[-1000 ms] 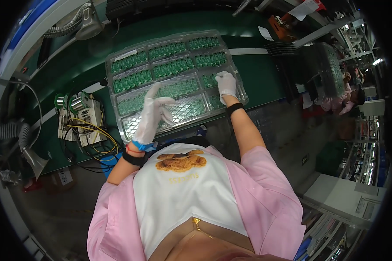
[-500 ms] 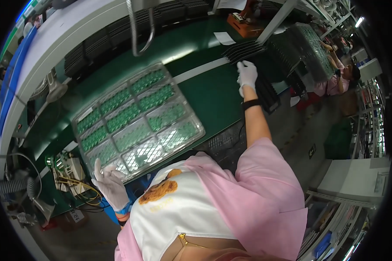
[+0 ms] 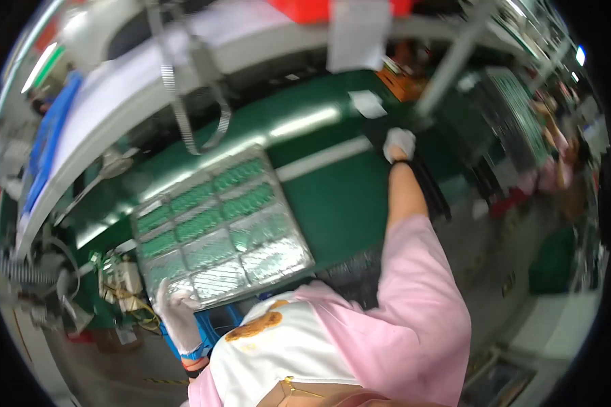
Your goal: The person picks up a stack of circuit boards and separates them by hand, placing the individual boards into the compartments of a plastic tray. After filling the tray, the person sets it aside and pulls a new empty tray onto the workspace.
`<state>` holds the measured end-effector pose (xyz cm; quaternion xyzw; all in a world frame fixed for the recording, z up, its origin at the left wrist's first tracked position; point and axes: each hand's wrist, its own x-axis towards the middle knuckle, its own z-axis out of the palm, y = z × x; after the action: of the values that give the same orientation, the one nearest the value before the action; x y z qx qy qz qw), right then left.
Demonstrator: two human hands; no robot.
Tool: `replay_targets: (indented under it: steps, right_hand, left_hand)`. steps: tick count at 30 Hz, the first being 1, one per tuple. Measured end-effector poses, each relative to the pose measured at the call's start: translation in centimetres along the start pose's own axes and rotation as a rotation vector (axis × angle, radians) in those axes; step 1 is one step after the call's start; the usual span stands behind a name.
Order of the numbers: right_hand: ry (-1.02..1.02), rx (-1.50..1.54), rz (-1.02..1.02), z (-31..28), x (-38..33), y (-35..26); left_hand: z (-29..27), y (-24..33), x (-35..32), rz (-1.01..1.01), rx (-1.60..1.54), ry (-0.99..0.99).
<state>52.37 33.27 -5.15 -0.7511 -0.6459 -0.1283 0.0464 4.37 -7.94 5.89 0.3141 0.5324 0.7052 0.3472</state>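
My left hand (image 3: 178,315), in a white glove, is beside the near left corner of a clear plastic tray (image 3: 293,234). Its fingers are apart and I see nothing held in them. Green circuit boards (image 3: 248,200) stand in rows in the tray's far compartments, while several near ones show bare, shiny plastic. My right arm stretches forward and right. At its end my right hand (image 3: 399,142), also gloved in white, is over the black slotted rack (image 3: 428,184) on the green bench. Blur hides its fingers, so I cannot tell whether it grips anything.
A bent metal hose (image 3: 183,115) hangs over the bench's far side. Paper (image 3: 367,104) and an orange device (image 3: 395,83) lie past my right hand. Left of the tray is a small fixture with yellow wires (image 3: 125,285). Another person (image 3: 557,163) works at the far right.
The view has shifted, and the bench and tray sit lower in it. My right hand has gone from the rack's thin black fins to a more compact, blurred shape over the rack. My left hand stays by the tray.
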Motion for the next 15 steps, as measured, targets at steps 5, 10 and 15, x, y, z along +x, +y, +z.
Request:
replay_targets:
  steps: [5, 10, 15]
  right_hand:
    - [-0.081, -0.282, -0.019, 6.4, 0.4, 6.1]
    - [0.141, 1.259, 1.223, 6.5, 2.4, 4.2]
    - [0.063, 0.887, 0.832, 0.2, -1.7, 6.5]
  left_hand:
    - [0.1, -1.4, 1.9, -0.139, -0.052, -0.169]
    - [0.3, -0.4, 0.5, -0.062, -0.091, -0.197]
    - [-0.5, -0.7, 1.3, -0.071, -0.123, -0.238]
